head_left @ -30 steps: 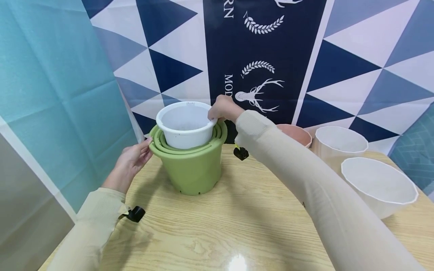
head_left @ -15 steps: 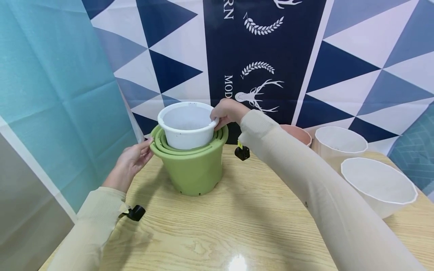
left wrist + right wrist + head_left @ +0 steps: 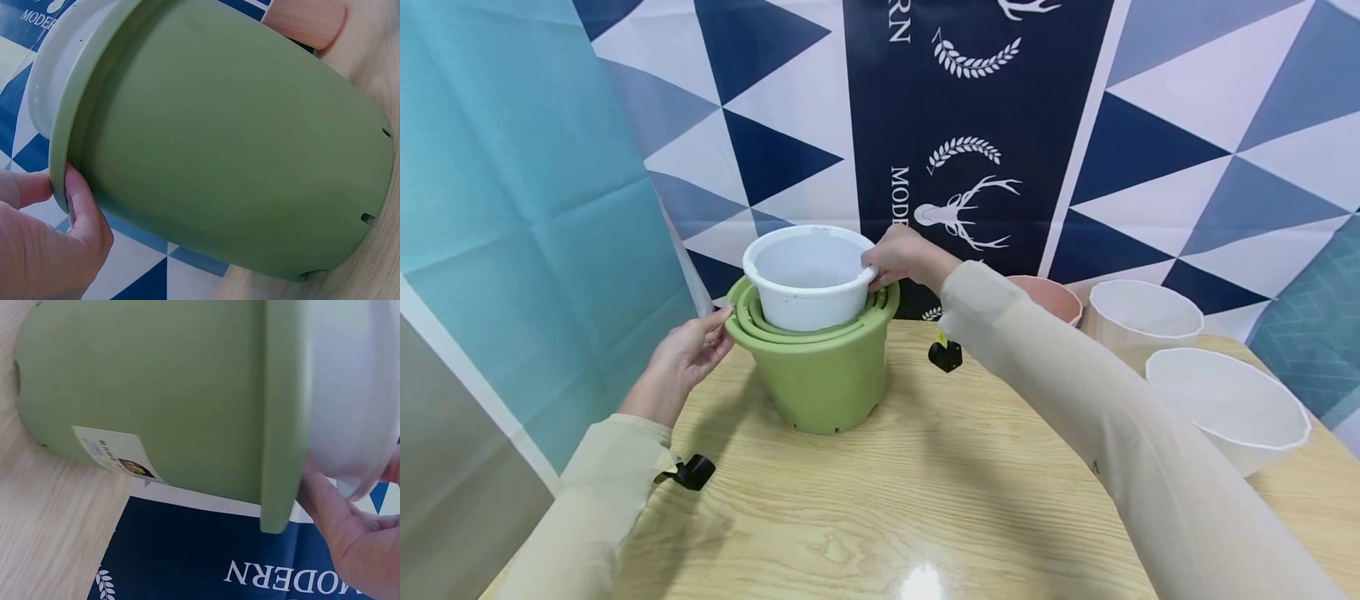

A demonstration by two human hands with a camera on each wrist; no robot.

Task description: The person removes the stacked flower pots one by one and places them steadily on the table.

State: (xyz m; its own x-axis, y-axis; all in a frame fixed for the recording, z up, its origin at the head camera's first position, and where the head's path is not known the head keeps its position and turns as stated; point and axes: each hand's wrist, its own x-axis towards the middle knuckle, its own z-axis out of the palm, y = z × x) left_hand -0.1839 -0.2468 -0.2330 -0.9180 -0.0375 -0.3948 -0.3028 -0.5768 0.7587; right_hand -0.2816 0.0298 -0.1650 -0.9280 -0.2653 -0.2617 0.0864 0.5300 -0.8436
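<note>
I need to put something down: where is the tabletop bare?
Bare tabletop lies in front of the nested green flowerpots, between the left sleeve and right sleeve. The right side is crowded: a pink flowerpot and two cream flowerpots stand close together.

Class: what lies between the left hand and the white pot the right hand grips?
In the head view, green pot rims lie between the left hand and that white pot.

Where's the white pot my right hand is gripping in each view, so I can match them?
Head: white pot, just left of centre.
Left wrist: white pot, upper left, partly hidden by the outer green pot.
Right wrist: white pot, upper right, running out of frame.
Shared landmark: outer green pot, in all three.
</note>
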